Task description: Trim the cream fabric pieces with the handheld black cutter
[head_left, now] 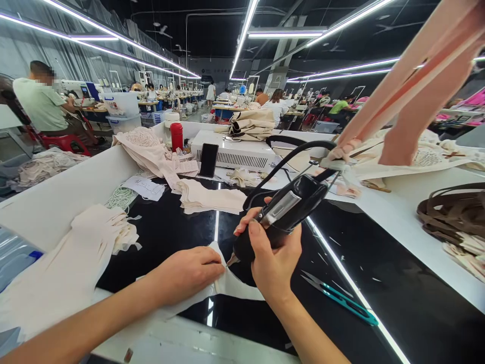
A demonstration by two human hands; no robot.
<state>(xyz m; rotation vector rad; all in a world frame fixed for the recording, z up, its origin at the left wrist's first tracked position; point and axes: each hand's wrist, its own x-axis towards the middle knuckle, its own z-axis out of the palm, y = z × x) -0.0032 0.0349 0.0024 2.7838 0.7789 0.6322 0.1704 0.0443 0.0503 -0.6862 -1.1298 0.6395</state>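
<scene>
Head view, sole view:
Step in hand, as judged: working the white fabric pc [240, 288] w/ the dark hand tool [290, 205]; tool's metal tip [232, 260] at or just beside the pc's curved edge, close to the L fingertips; actual contact cannot be told
Pos of fabric pc: on the black tabletop [401, 258], near its front edge, partly under the L side
L grip [197, 270]: palm down, fingers together, laid on the fabric; thumb mostly hidden, so whether it pinches any cloth cannot be told
R grip [276, 260]: closed firmly round the tool body, thumb on the near side, tool slanted tip-down
Peach cloth strips [424, 76] knotted at the tool's upper end
Also noted: teal snips [346, 301] right of the R wrist, untouched; stacked cloth [212, 194] beyond the hands
Next move, insp's opinion: calls for pc held flat, tip guided along the edge, L fingertips kept clear
</scene>
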